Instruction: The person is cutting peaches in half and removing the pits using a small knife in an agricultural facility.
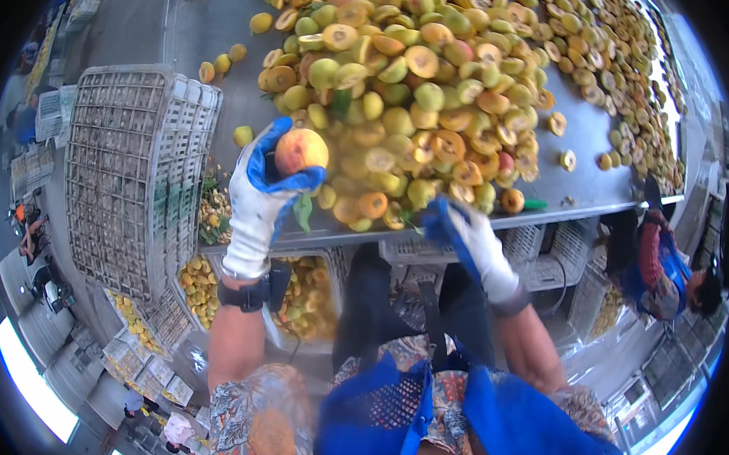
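Observation:
In my left hand [257, 178], gloved in white with a blue palm, a whole red-and-yellow peach [303, 150] rests between thumb and fingers. Over the table's near edge is my right hand [467, 236] in a matching glove, its fingertips smeared by motion; whether it holds anything cannot be made out. Just beyond both hands spreads a big heap of peaches [419, 100], many cut into halves with the cut faces showing. A green leaf [302, 212] lies below the held peach, and a slim green object [535, 204] lies near the edge, right of my right hand.
A tall stack of grey plastic crates [119, 176] stands left of the metal table [300, 221]. Beneath the edge, a crate [336, 283] holds more yellow fruit. Another heap of halves [607, 83] covers the far right. A person in a blue apron [668, 265] is at the right.

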`<state>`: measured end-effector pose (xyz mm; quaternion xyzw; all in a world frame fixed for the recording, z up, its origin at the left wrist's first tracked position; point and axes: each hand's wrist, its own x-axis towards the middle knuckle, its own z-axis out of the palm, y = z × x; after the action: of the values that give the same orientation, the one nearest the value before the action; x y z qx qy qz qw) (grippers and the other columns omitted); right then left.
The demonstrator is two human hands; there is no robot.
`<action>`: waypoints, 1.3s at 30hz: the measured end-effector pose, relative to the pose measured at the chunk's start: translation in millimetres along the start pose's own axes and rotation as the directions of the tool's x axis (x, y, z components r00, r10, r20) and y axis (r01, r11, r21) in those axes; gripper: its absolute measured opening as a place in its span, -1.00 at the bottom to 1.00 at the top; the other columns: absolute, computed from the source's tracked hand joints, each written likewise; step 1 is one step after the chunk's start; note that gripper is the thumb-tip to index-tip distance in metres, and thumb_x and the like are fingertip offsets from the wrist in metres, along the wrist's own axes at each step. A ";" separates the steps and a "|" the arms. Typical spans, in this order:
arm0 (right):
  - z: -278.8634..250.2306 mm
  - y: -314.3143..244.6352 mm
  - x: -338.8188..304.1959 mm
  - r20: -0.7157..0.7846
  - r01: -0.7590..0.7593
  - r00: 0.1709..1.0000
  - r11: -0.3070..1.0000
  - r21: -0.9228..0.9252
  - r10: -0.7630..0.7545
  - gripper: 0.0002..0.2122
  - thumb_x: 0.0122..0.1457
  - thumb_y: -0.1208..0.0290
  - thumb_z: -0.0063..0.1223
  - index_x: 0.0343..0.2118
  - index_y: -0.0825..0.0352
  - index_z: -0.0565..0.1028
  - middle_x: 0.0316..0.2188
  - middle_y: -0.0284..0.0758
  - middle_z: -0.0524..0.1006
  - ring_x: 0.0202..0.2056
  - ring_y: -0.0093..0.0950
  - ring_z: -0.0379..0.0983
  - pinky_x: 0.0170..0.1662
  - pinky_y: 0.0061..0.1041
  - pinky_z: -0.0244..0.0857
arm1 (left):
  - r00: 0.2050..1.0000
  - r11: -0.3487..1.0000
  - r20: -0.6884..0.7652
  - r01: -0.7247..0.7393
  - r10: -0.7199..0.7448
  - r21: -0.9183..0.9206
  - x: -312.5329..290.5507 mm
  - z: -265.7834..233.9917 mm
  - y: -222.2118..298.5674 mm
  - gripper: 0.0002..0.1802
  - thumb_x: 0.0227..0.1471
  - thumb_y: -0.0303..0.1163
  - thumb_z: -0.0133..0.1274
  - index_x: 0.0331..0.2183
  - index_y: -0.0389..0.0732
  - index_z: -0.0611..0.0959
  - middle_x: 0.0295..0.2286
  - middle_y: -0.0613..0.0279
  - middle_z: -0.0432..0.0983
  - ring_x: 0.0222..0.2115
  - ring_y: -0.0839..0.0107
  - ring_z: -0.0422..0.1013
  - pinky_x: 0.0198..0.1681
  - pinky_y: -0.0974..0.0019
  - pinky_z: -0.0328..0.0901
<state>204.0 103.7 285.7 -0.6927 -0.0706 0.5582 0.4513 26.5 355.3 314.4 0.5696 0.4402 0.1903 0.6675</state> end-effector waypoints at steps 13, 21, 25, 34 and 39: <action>-45.9 -43.8 -92.4 0.268 0.701 0.712 0.669 -0.246 -0.648 -0.42 0.27 -0.13 -0.29 -0.01 0.38 0.42 -0.44 -0.19 0.52 -0.42 -0.39 0.45 -0.23 -0.45 0.36 | 0.630 0.251 0.634 -0.769 0.449 0.587 -124.9 151.5 66.4 -0.15 -0.25 0.08 0.32 -0.02 -0.31 0.50 -0.20 -0.06 0.49 -0.23 0.01 0.46 -0.15 0.10 0.36; -70.9 -16.5 -132.3 0.108 0.426 0.904 0.885 -0.189 -0.413 -0.52 0.35 0.01 -0.36 -0.09 0.36 0.44 -0.44 -0.13 0.54 -0.39 -0.31 0.48 -0.18 -0.45 0.34 | 0.693 0.404 0.631 -0.719 0.349 0.566 -160.8 198.3 40.9 -0.49 0.08 -0.08 0.06 -0.14 -0.34 0.50 -0.34 -0.10 0.52 -0.37 -0.04 0.49 -0.31 0.10 0.37; -74.5 -14.7 -127.2 0.007 0.327 0.944 0.934 -0.143 -0.330 -0.50 0.36 -0.01 -0.41 -0.12 0.37 0.45 -0.49 -0.12 0.54 -0.42 -0.29 0.51 -0.25 -0.41 0.36 | 0.724 0.494 0.565 -0.687 0.396 0.533 -156.7 218.5 33.2 -0.57 0.14 -0.10 -0.03 -0.19 -0.30 0.54 -0.38 -0.04 0.54 -0.36 -0.03 0.49 -0.30 0.11 0.36; -71.8 5.3 -103.2 -0.003 0.418 0.810 0.580 -0.699 -0.587 -0.72 0.32 0.18 -0.30 -0.12 0.16 0.45 -0.47 -0.10 0.52 -0.46 -0.07 0.47 -0.37 -0.20 0.37 | 0.970 0.828 0.181 -0.236 0.165 0.509 -156.0 234.4 -7.4 -0.65 0.18 -0.12 -0.12 -0.31 -0.22 0.55 -0.45 -0.08 0.51 -0.39 -0.15 0.44 -0.31 0.05 0.33; -76.2 -4.0 -80.8 0.083 0.578 0.626 0.390 -0.717 -0.775 -0.73 0.32 0.21 -0.27 -0.06 0.19 0.40 -0.47 -0.11 0.49 -0.43 -0.05 0.46 -0.36 -0.18 0.36 | 0.990 0.993 0.084 0.106 -0.111 0.059 -126.3 211.5 -39.6 -0.45 0.19 0.08 -0.24 -0.20 -0.21 0.58 -0.52 0.07 0.52 -0.55 0.28 0.43 -0.46 0.31 0.34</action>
<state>239.8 15.8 343.5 -0.7820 -0.4885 0.1549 0.3548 118.6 123.5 316.8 0.5706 0.4461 0.1167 0.6795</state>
